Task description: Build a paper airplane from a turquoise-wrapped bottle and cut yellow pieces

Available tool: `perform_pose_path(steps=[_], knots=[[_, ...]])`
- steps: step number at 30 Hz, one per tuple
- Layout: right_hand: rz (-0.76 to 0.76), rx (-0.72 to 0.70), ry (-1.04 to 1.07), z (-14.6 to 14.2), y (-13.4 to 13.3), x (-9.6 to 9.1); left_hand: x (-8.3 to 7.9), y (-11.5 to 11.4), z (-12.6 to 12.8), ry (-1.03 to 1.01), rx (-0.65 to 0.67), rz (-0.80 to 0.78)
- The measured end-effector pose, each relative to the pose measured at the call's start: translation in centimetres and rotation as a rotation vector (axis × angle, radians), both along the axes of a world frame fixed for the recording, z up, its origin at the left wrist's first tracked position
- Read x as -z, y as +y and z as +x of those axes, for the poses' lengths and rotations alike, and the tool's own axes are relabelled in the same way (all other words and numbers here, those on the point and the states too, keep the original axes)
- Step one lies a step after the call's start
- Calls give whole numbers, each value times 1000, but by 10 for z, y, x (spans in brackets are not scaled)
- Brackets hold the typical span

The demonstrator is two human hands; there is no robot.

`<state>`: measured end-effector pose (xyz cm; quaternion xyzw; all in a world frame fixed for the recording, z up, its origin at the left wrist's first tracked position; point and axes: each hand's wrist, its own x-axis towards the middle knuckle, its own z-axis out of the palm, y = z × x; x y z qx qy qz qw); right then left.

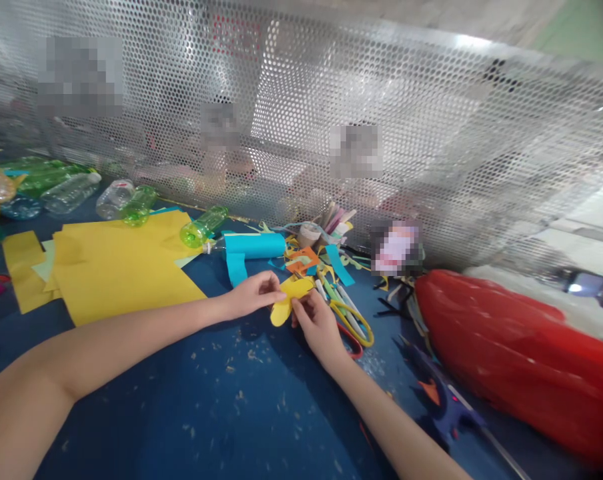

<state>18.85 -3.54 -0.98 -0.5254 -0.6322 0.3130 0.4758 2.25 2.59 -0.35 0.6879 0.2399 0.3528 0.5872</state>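
Note:
A small yellow paper cutout (283, 311) with rounded lobes is held between my two hands, above the blue table (221, 400). My left hand (255, 293) pinches its left edge with thumb and fingertips. On the right edge, my right hand (315, 320) has its fingers closed, partly hiding the paper. Just behind my left hand lies a bottle wrapped in blue paper (256, 245), with a loose blue strip hanging from it. Markers (344, 297) and yellow-handled scissors (365, 327) lie close to my right hand.
Yellow paper sheets (126, 267) spread at the left, with plastic bottles (71, 193) behind. A blue glue gun (449, 407) and a red plastic bag (506, 340) lie at the right. Paper scraps (301, 260) are scattered mid-table. A perforated metal screen (291, 87) borders the back; people sit beyond it.

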Motion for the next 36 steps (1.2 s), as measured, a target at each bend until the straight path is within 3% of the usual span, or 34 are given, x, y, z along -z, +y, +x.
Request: perform_pose_path(steps=[15, 20, 28, 32, 36], knots=[[-24, -13, 172, -1, 3, 4, 7, 3, 0, -68, 84, 81], [-34, -32, 155, 0, 4, 7, 4, 1, -1, -56, 41, 35], [-57, -69, 75, -1, 3, 7, 8, 5, -1, -11, 33, 103], [-16, -31, -97, -1, 2, 1, 8, 7, -1, 10, 28, 20], [143, 179, -611, 16, 4, -18, 8, 7, 0, -31, -12, -104]])
